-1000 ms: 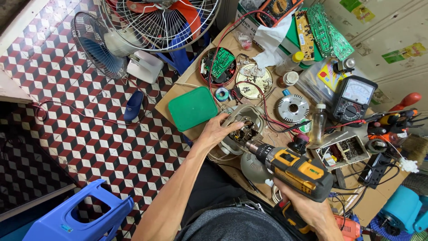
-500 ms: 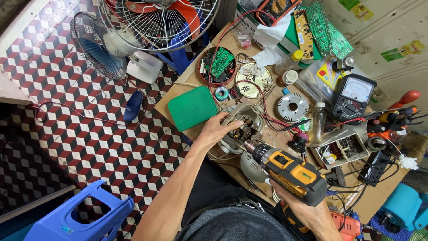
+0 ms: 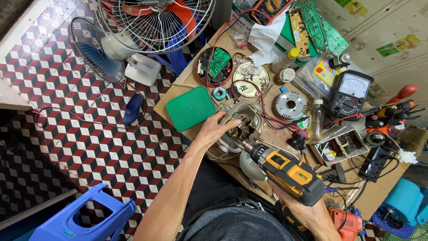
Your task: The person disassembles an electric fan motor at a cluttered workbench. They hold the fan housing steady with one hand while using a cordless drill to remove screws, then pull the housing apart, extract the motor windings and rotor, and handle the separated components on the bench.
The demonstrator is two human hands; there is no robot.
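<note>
Left hand [image 3: 217, 129] clamps fan motor [image 3: 240, 127] at workbench [image 3: 178, 91] edge. Right hand [image 3: 307, 214] wraps cordless drill [image 3: 285, 172] grip, bit on motor. Motor likely heavy, rigid; windings fragile, so hold by housing rim.

I see a wooden workbench [image 3: 180, 96] crowded with parts. On its near left corner lies a green lid [image 3: 191, 108]. Beside it sits an open fan motor housing [image 3: 240, 127]. Further back I see a round tray with a green circuit board [image 3: 216, 66] and a metal disc [image 3: 250, 79]. A ribbed metal rotor [image 3: 290, 105] lies near a clear bottle [image 3: 316, 119]. A black meter [image 3: 350, 93] rests toward the right, with a box of small parts [image 3: 341, 147] in front of it. Green circuit boards [image 3: 322, 27] lie at the far edge.
</note>
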